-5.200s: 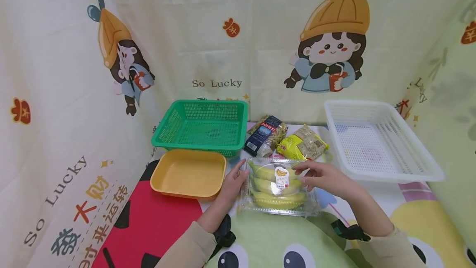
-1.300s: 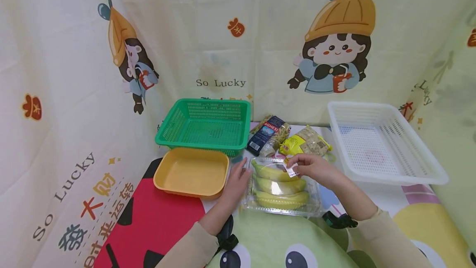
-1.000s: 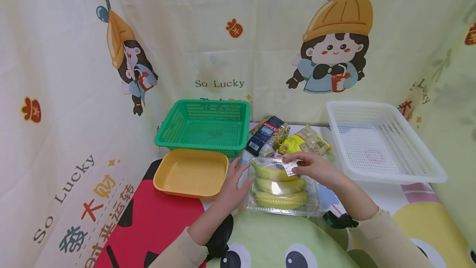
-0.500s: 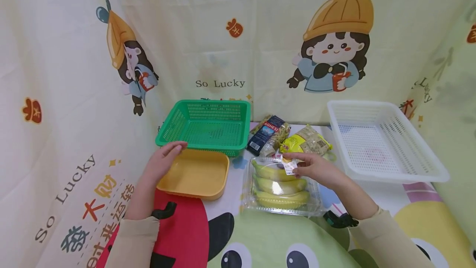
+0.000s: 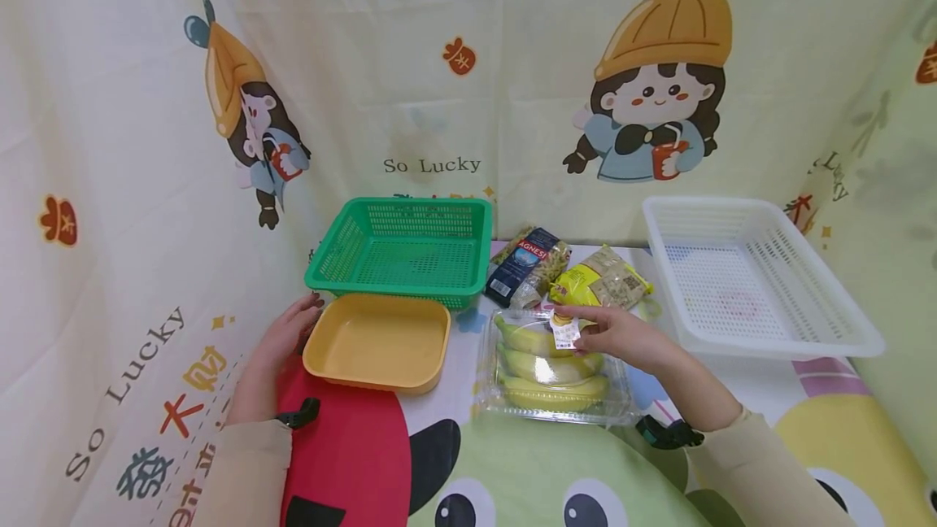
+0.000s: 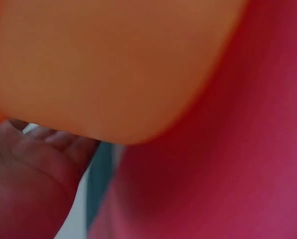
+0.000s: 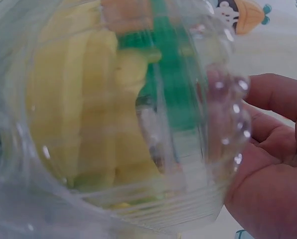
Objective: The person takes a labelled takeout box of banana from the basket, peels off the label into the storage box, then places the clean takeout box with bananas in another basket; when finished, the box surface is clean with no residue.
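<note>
A clear plastic box [image 5: 618, 397] of bananas [image 5: 552, 394] lies flat in front of me. Between thumb and fingers my right hand [image 5: 631, 338] pinches a small white label [image 5: 566, 332] with a banana picture, lifted off the lid. The right wrist view shows that hand [image 7: 273, 184] beyond the box's edge; the label is hidden there. My left hand [image 5: 274, 356] is beside the left end of a yellow-orange tray [image 5: 381, 383], fingers extended toward its back corner. In the left wrist view, the tray [image 6: 108, 69] hides some of the fingers; contact is unclear.
Behind the tray stands a green basket [image 5: 410, 287]. A pasta bag [image 5: 529, 267] and a yellow packet [image 5: 600, 281] lie behind the banana box. To the right is a white basket [image 5: 761, 340]. A printed curtain [image 5: 527, 145] encloses the table.
My right hand has peeled the label off the lid and keeps holding it. My left hand has left the box's left side and moved left, over the tray, to its far end.
</note>
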A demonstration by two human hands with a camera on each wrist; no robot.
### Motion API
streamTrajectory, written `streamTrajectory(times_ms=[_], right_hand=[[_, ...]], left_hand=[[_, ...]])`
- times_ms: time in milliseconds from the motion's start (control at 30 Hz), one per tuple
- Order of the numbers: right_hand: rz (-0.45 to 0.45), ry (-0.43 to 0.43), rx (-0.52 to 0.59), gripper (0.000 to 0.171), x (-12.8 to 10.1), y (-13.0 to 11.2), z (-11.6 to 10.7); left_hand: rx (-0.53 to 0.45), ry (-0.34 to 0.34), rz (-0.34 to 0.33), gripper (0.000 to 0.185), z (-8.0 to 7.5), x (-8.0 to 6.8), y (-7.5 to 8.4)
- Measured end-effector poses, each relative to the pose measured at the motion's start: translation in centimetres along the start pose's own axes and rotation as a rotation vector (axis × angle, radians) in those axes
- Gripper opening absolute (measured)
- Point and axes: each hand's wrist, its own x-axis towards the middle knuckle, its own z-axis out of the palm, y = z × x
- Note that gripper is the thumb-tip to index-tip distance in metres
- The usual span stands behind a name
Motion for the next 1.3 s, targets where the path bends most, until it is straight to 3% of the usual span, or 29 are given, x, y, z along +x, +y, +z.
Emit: streamTrajectory(times_ms=[100,233,367,600,1033,1300], right_hand=[[0.009,-0.004,-0.003,0.055,0.0,0.1,0.0],[0.016,-0.012,0.008,0.055,0.0,0.2,0.0],[0.024,-0.013,0.009,0.055,0.0,0.1,0.0],[0.032,-0.01,-0.007,0.055,0.0,0.1,0.0],[0.015,-0.015,-0.027,0.057,-0.2,-0.2,0.0],[0.006,-0.021,-0.01,0.054,0.0,-0.1,0.0]], left_hand=[[-0.149,-0.068,-0.029,0.065,0.5,0.8,-1.2],[-0.256,-0.116,0.004,0.059,1.0,1.4,-2.2],[-0.279,-0.121,0.023,0.064,1.5,1.3,-2.5],[-0.385,-0.084,-0.034,0.067,2.2,0.8,-1.9],[-0.419,-0.051,-0.028,0.066,5.1,-0.5,-0.1],[-0.426,-0.077,-0.022,0.067,6.2,-0.3,-0.4]])
